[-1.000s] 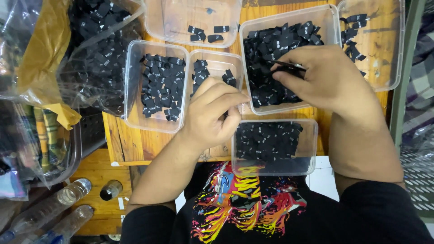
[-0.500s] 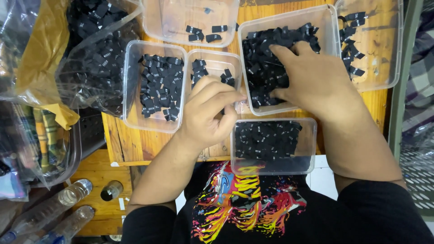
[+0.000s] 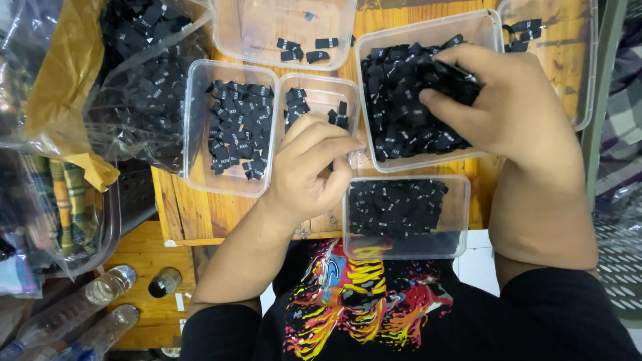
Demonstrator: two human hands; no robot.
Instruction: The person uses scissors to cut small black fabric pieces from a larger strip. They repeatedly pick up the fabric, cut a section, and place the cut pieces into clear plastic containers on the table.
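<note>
The right hand [image 3: 515, 107] is pressed into the big tub [image 3: 428, 160] of black labels [image 3: 401, 100] — fingers curled, a few labels seemingly pinched. The left hand [image 3: 311, 167] is kept loosely closed beside the small tub [image 3: 317, 87]; anything held cannot be told.

Five plastic tubs are sitting on the tabletop [image 3: 194, 214]. The fullest tub [image 3: 428, 157] of labels is lying right of centre, with the right hand [image 3: 498, 107] resting in it. The smallest tub [image 3: 314, 90] is sitting just left of it, under the left hand [image 3: 311, 167]. Another label tub [image 3: 231, 127] is lying further left, beside a plastic bag [image 3: 144, 73] of labels. A nearer tub [image 3: 404, 217] is sitting at the table's edge, and a nearly bare tub [image 3: 287, 30] is lying behind.
</note>
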